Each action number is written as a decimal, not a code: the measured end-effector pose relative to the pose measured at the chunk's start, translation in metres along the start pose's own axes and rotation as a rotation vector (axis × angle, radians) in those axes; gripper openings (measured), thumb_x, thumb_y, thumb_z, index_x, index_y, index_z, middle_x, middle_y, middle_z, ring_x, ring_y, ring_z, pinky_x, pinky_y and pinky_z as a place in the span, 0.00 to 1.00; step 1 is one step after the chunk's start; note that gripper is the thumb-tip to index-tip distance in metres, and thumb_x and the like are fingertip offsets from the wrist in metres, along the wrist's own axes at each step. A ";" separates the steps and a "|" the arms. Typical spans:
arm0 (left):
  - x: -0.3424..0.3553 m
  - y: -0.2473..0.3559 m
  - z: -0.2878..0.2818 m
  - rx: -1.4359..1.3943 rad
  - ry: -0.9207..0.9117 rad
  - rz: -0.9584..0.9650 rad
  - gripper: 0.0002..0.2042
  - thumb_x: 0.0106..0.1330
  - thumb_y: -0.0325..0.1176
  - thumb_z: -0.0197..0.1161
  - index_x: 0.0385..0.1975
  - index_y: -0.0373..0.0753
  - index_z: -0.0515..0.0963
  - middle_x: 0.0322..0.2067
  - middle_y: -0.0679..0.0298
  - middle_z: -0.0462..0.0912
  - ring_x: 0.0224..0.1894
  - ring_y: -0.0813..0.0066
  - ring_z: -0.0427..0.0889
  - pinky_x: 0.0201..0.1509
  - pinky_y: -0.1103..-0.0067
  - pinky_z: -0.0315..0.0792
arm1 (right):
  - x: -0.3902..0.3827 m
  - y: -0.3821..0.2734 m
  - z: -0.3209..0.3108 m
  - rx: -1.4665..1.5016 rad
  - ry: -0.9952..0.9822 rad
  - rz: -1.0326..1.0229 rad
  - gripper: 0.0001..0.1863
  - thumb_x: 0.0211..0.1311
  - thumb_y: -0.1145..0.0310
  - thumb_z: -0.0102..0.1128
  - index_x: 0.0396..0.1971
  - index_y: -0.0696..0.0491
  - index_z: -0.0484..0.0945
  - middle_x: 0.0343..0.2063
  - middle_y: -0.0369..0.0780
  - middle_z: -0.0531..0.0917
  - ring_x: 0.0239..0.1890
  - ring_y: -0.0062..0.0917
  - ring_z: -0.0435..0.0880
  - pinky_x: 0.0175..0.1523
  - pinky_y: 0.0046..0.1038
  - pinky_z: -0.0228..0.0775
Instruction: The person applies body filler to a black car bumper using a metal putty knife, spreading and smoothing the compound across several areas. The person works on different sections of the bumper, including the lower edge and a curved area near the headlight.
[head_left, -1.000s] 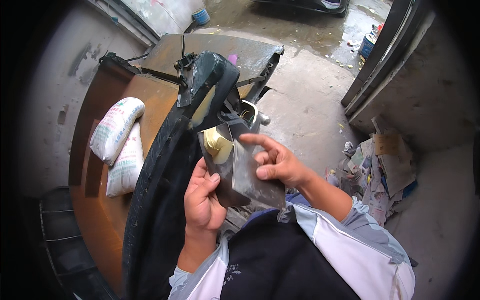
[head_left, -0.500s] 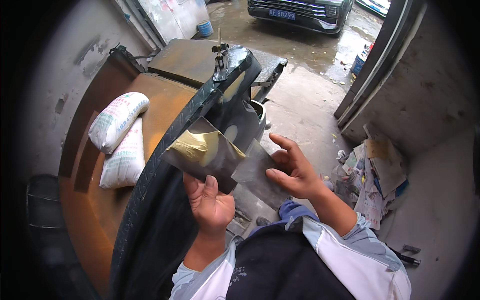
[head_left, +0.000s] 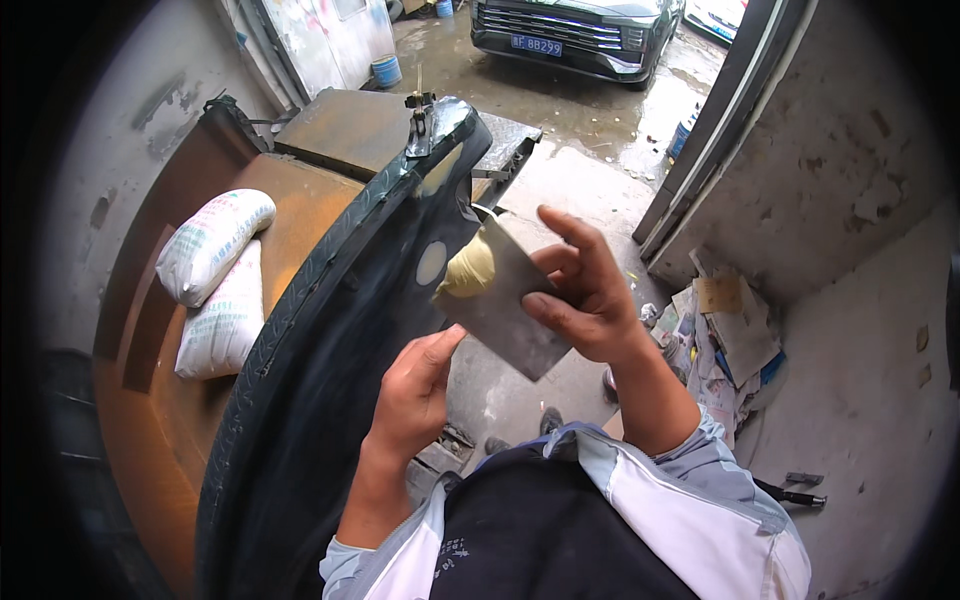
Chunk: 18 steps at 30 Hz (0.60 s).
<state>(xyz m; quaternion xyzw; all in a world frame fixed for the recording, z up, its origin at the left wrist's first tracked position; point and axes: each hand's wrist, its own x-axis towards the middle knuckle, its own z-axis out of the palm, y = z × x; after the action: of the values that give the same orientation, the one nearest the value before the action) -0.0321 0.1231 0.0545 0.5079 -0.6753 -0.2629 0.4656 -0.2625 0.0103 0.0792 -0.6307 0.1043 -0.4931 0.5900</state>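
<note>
My right hand (head_left: 590,300) grips a thin grey putty spreader (head_left: 525,320) between thumb and fingers. A lump of yellow putty (head_left: 472,268) sits at the spreader's far left end. Just left of it and lower, my left hand (head_left: 415,385) is closed, thumb and forefinger pinched near the spreader's edge. What those fingers hold is hidden or edge-on. Beside both hands stands a large dark curved car panel (head_left: 300,440), with a pale oval patch (head_left: 432,263) and a longer pale patch (head_left: 440,172) on its surface.
A metal clamp (head_left: 419,125) sits on the panel's far end. Two white sacks (head_left: 222,285) lie on a rusty-brown surface (head_left: 165,450) at left. Paper scraps (head_left: 725,345) are heaped by the right wall. Beyond the doorway stands a dark car (head_left: 575,40).
The dark putty-covered plate in my left hand no longer shows face-on. My right hand's spreader has moved up and left and now shows the yellow putty. The view has shifted slightly.
</note>
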 end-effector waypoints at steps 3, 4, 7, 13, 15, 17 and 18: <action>-0.002 -0.018 0.004 -0.512 0.068 -0.303 0.19 0.72 0.20 0.56 0.63 0.30 0.74 0.53 0.54 0.85 0.52 0.69 0.84 0.58 0.76 0.75 | 0.008 -0.014 -0.024 -0.025 -0.166 -0.249 0.42 0.64 0.91 0.56 0.76 0.56 0.53 0.58 0.50 0.81 0.61 0.33 0.82 0.61 0.33 0.75; -0.002 -0.020 0.002 -0.687 0.044 -0.309 0.20 0.71 0.19 0.56 0.63 0.29 0.73 0.53 0.55 0.84 0.53 0.70 0.84 0.59 0.76 0.75 | 0.009 -0.019 -0.028 -0.162 -0.253 -0.297 0.42 0.62 0.92 0.57 0.76 0.57 0.55 0.58 0.49 0.82 0.63 0.36 0.80 0.64 0.37 0.72; 0.007 -0.016 0.008 -0.926 0.007 -0.245 0.20 0.70 0.18 0.56 0.63 0.28 0.72 0.55 0.56 0.83 0.55 0.70 0.83 0.63 0.75 0.73 | 0.013 -0.026 -0.024 -0.235 -0.470 -0.280 0.42 0.46 0.91 0.59 0.68 0.58 0.69 0.56 0.42 0.86 0.65 0.36 0.78 0.69 0.36 0.67; 0.009 -0.008 0.027 -0.908 0.031 -0.306 0.20 0.70 0.18 0.56 0.62 0.26 0.72 0.55 0.55 0.83 0.56 0.70 0.82 0.65 0.75 0.72 | 0.014 -0.014 -0.050 -0.298 -0.510 -0.140 0.40 0.40 0.87 0.57 0.63 0.55 0.77 0.56 0.40 0.85 0.65 0.36 0.77 0.69 0.37 0.69; 0.008 -0.008 0.033 -0.896 0.043 -0.336 0.20 0.70 0.18 0.56 0.62 0.26 0.72 0.55 0.55 0.83 0.56 0.70 0.82 0.65 0.75 0.72 | 0.015 -0.008 -0.060 -0.322 -0.514 -0.121 0.38 0.40 0.87 0.57 0.60 0.54 0.80 0.56 0.41 0.85 0.64 0.36 0.78 0.68 0.37 0.70; 0.006 -0.009 0.042 -0.894 0.061 -0.356 0.20 0.71 0.18 0.56 0.62 0.26 0.72 0.55 0.55 0.83 0.56 0.70 0.82 0.65 0.75 0.72 | 0.015 -0.001 -0.073 -0.396 -0.512 -0.095 0.36 0.43 0.86 0.59 0.60 0.55 0.81 0.58 0.46 0.82 0.63 0.41 0.79 0.67 0.38 0.71; 0.004 -0.009 0.047 -0.915 0.072 -0.376 0.19 0.71 0.18 0.56 0.62 0.27 0.72 0.54 0.55 0.83 0.56 0.70 0.82 0.65 0.75 0.72 | 0.014 0.003 -0.077 -0.441 -0.504 -0.068 0.37 0.43 0.86 0.58 0.60 0.54 0.80 0.57 0.46 0.82 0.62 0.41 0.79 0.66 0.38 0.71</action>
<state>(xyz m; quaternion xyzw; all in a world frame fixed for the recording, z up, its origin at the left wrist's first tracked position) -0.0702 0.1109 0.0283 0.3734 -0.3709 -0.5940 0.6084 -0.3118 -0.0502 0.0696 -0.8484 0.0383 -0.3068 0.4298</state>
